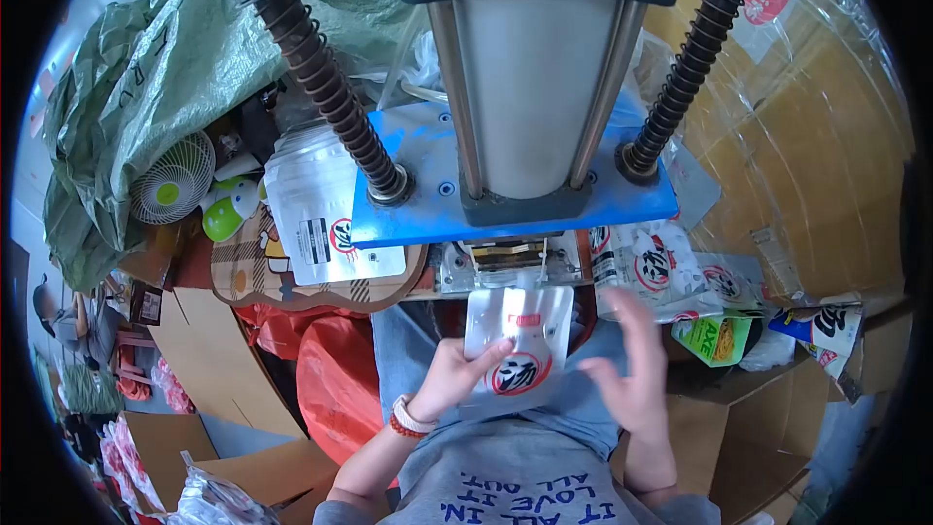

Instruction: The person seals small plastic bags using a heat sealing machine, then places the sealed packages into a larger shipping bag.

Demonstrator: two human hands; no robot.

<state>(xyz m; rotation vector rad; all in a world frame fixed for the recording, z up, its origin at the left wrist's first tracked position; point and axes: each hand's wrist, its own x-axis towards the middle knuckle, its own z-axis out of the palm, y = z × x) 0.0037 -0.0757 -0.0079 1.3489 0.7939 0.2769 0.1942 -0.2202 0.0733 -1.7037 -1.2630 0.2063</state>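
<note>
Pinching the white pouch (pixel 513 350) under the press (pixel 515 233), your left hand (pixel 457 374) grips it; your right hand (pixel 632 369) hovers open, fingers spread, blurred.

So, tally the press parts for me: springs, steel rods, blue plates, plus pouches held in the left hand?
Springs: 2
Steel rods: 2
Blue plate: 1
Pouch in left hand: 1
Total: 6
</note>
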